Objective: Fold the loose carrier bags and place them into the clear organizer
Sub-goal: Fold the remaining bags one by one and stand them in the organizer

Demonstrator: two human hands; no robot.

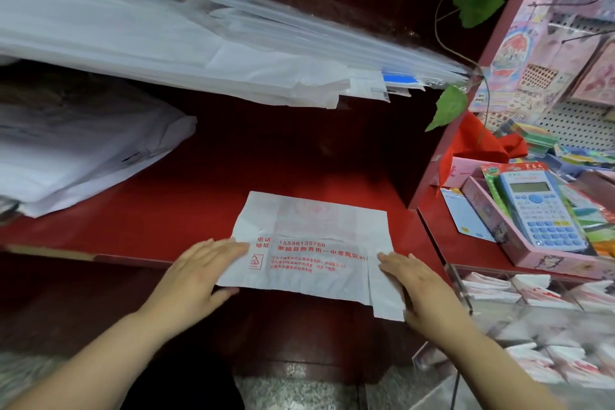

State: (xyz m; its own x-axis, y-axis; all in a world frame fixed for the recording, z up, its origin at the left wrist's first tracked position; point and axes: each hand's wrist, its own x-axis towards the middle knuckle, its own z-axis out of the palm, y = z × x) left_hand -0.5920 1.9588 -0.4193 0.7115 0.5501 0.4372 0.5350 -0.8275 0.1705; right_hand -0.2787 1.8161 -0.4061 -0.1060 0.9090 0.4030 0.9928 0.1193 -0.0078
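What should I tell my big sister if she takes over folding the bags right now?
Left hand: open, fingers flat on the left edge of the white bag.
Right hand: open, fingers flat on the bag's right edge.
The bag lies spread on the red shelf, its front edge hanging over.
Done: folded bags already sit in the clear organizer to the right.
Left: fold this bag small, put it in the organizer, then take more from the pile of loose bags on the left.
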